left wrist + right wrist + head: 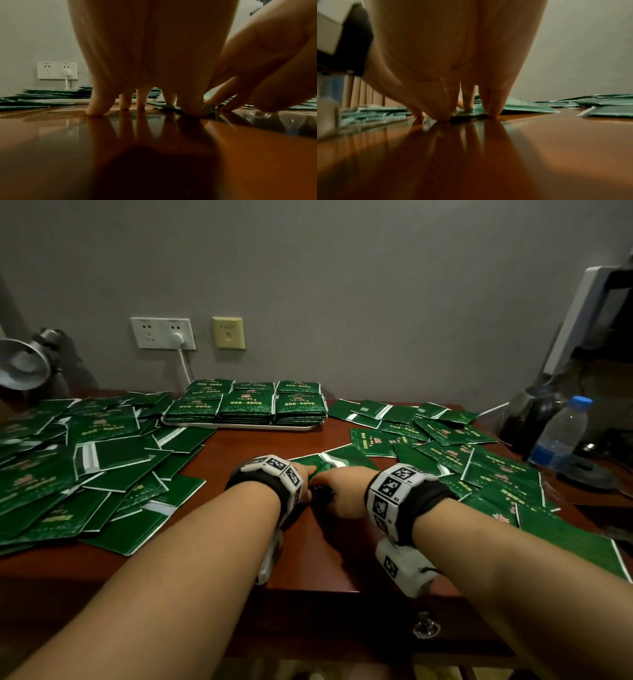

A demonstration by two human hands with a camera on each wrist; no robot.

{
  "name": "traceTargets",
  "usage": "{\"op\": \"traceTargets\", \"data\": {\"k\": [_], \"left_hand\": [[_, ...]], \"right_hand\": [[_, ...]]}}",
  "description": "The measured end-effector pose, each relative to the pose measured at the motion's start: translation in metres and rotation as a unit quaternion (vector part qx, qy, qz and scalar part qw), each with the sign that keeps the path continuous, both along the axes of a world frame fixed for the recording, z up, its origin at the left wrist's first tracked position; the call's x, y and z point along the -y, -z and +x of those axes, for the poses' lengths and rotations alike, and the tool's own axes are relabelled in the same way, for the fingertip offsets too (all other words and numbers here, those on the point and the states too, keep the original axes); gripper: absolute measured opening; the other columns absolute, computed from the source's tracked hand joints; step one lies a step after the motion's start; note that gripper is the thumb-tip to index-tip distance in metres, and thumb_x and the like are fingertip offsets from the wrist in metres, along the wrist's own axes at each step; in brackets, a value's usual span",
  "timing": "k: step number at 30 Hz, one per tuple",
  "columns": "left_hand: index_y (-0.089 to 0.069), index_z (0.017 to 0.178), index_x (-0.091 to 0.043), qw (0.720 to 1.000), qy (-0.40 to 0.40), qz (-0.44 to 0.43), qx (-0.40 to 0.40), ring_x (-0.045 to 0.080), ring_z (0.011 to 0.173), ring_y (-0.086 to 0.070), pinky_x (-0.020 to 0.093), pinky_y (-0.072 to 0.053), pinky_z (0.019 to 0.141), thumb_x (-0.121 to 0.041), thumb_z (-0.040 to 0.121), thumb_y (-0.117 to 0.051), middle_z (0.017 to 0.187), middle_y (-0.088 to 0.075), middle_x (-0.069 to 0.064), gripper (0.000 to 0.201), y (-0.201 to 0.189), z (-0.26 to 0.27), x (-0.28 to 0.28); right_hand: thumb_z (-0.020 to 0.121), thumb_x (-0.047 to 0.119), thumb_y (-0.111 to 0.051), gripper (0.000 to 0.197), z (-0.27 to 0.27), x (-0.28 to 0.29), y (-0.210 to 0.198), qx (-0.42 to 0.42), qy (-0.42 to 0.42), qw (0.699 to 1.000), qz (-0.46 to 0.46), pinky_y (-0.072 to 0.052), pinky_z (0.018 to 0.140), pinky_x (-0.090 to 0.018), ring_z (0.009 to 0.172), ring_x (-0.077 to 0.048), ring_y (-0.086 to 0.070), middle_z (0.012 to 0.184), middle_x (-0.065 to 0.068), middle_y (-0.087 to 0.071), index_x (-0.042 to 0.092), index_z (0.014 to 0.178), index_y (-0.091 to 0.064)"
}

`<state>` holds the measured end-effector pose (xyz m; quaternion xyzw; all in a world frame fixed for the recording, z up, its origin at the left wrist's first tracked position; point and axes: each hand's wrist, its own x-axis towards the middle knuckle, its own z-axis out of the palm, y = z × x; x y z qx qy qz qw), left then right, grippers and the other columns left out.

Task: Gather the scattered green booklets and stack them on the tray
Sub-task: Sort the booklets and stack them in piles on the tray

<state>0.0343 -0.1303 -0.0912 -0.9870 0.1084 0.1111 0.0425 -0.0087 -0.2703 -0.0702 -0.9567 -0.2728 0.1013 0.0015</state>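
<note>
Both hands meet at the middle of the brown table over one green booklet (342, 460). My left hand (306, 474) stands on straight fingers: the tips (96, 111) touch the wood, and the thumb and one finger press the booklet (164, 106) flat. My right hand (342, 487) pinches the booklet's near edge (467, 115) between thumb and fingers, and a corner (209, 109) curls up there. A white tray (239, 426) at the back holds neat stacks of green booklets (246, 405). Loose booklets lie heaped on the left (68, 467) and on the right (479, 467).
A water bottle (561, 433) and dark items stand at the right edge. A desk lamp (24, 364) sits at the far left, below a wall socket (162, 333) with a white cable. Bare wood (308, 559) lies between the hands and the table's front edge.
</note>
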Motion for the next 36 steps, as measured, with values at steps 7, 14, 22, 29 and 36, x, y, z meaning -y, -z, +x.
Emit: {"op": "traceTargets", "data": {"k": [7, 14, 22, 29, 36], "left_hand": [[-0.026, 0.152, -0.027, 1.0, -0.007, 0.024, 0.01, 0.029, 0.13, -0.047, 0.038, -0.04, 0.107, -0.053, 0.091, -0.054, 0.148, -0.044, 0.008, 0.072, 0.008, 0.005, 0.001], [-0.02, 0.154, -0.028, 1.0, -0.001, 0.016, 0.011, 0.029, 0.136, -0.041, 0.037, -0.038, 0.11, -0.059, 0.09, -0.054, 0.154, -0.035, 0.006, 0.078, 0.014, 0.017, 0.002], [-0.025, 0.152, -0.034, 0.998, 0.007, 0.062, 0.024, 0.035, 0.128, -0.047, 0.046, -0.043, 0.103, -0.068, 0.086, -0.05, 0.149, -0.038, 0.01, 0.078, 0.001, -0.008, -0.002], [-0.056, 0.122, -0.018, 0.981, -0.031, 0.185, 0.051, 0.029, 0.107, -0.054, 0.039, -0.049, 0.089, -0.067, 0.084, -0.055, 0.117, -0.055, 0.008, 0.062, -0.038, -0.056, -0.048], [-0.044, 0.107, -0.02, 0.993, -0.101, 0.056, 0.012, 0.03, 0.094, -0.063, 0.043, -0.054, 0.085, -0.089, 0.033, -0.054, 0.108, -0.063, 0.004, 0.101, -0.018, -0.056, -0.084]], "right_hand": [[0.087, 0.018, -0.054, 0.037, 0.035, 0.037, -0.023, 0.07, 0.127, 0.985, 0.094, -0.044, 0.084, -0.024, 0.104, -0.018, -0.057, 0.119, 0.003, -0.061, 0.024, 0.123, -0.059], [0.09, 0.022, -0.056, 0.046, 0.08, 0.048, -0.015, 0.024, 0.22, 0.971, -0.086, -0.049, 0.095, -0.036, 0.117, -0.03, -0.056, 0.13, -0.014, -0.057, 0.007, 0.133, -0.051], [0.088, 0.02, -0.058, 0.035, 0.079, 0.041, -0.015, 0.012, 0.179, 0.978, -0.104, -0.05, 0.094, -0.036, 0.113, -0.026, -0.059, 0.124, -0.007, -0.063, 0.017, 0.123, -0.061], [0.085, 0.01, -0.056, 0.03, 0.046, 0.015, -0.014, 0.012, 0.103, 0.994, -0.045, -0.047, 0.079, -0.025, 0.101, -0.021, -0.061, 0.115, 0.001, -0.064, 0.027, 0.107, -0.065], [0.075, 0.049, -0.072, 0.047, 0.026, -0.027, -0.01, 0.058, 0.039, 0.996, -0.047, -0.046, 0.073, -0.029, 0.091, -0.024, -0.057, 0.108, -0.003, -0.055, 0.023, 0.111, -0.057]]}}
